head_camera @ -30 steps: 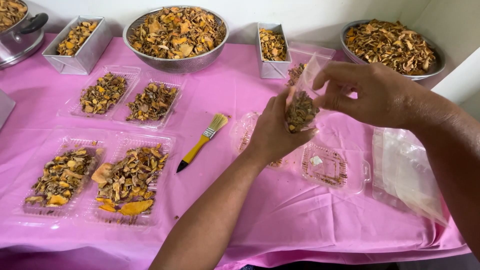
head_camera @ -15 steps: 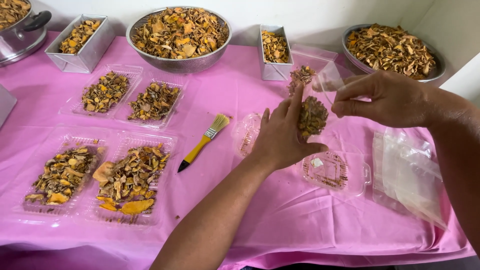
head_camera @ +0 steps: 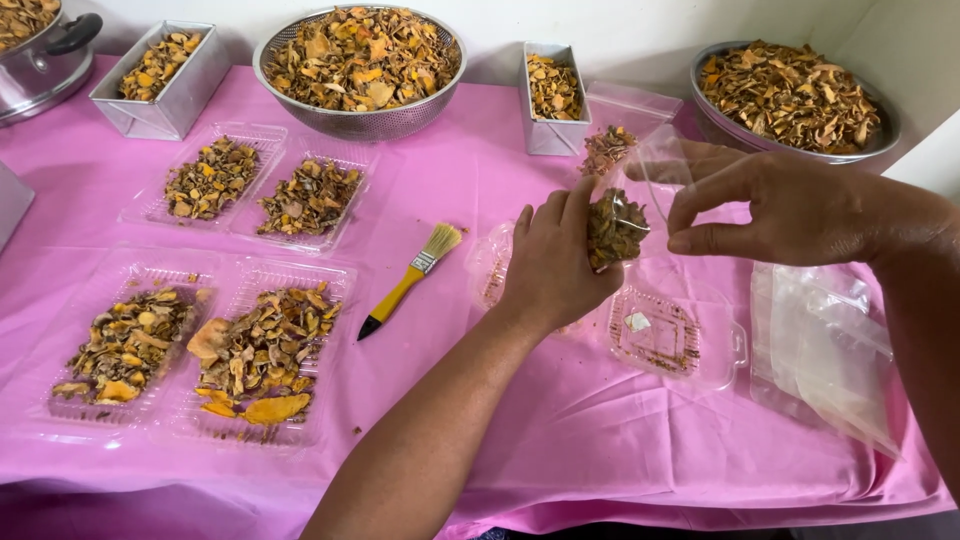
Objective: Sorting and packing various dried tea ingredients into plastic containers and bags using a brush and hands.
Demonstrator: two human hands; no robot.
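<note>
My left hand point(head_camera: 552, 268) grips a clump of dried brown-orange slices point(head_camera: 613, 228) above the pink table. My right hand point(head_camera: 790, 208) pinches the edge of a clear plastic bag point(head_camera: 655, 180) that stands open beside the clump. Some dried pieces point(head_camera: 606, 147) show at the bag's upper part. Below the hands lies an open clear clamshell tray point(head_camera: 660, 333) holding only crumbs and a small white packet.
Four clear trays of dried slices point(head_camera: 245, 362) lie at left, with a yellow-handled brush point(head_camera: 405, 283) in the middle. Two metal bowls point(head_camera: 360, 120) point(head_camera: 792, 95), two metal tins point(head_camera: 150, 112) point(head_camera: 552, 135) and a pot point(head_camera: 40, 60) stand along the back. Stacked clear bags point(head_camera: 825, 350) lie at right.
Both hands have dropped slightly. The clump in my left hand has gone lower into the bag, and my right hand has shifted right, pulling the bag's edge.
</note>
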